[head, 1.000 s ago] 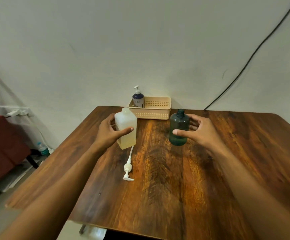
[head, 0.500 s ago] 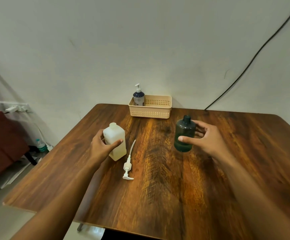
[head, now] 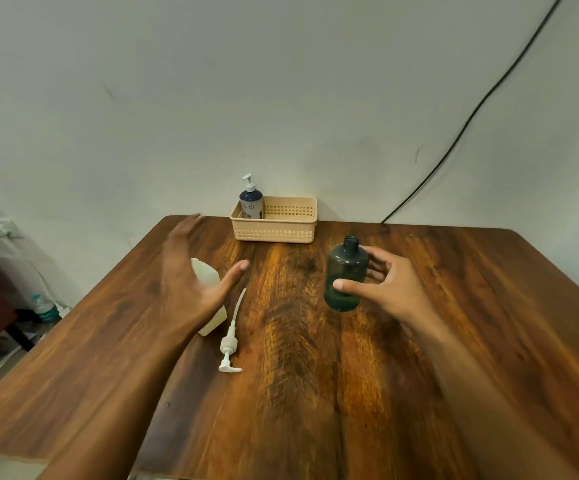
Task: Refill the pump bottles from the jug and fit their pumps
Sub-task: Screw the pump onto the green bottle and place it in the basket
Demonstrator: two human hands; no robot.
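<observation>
While the right hand (head: 395, 289) grips the dark green translucent plastic bottle (head: 345, 271), thumb across its front and fingers (head: 378, 268) curled behind, the left hand (head: 191, 289) is spread wide and holds nothing, its blurred fingers (head: 184, 233) straight. That open palm hangs in front of the pale translucent rectangular plastic jug (head: 207, 276), which stands on the wooden counter (head: 315, 393) towards its left edge; whether the palm touches the jug I cannot tell. The green bottle is upright, right of the counter's middle, open at its threaded neck; whether its base rests on the wood is unclear. A white plastic pump head (head: 229, 344) with a long dip tube lies flat just right of the jug, tube pointing at the far edge. At the far edge sits a beige perforated plastic basket (head: 276, 233), with a navy pump bottle (head: 251, 202) standing in its left end.
</observation>
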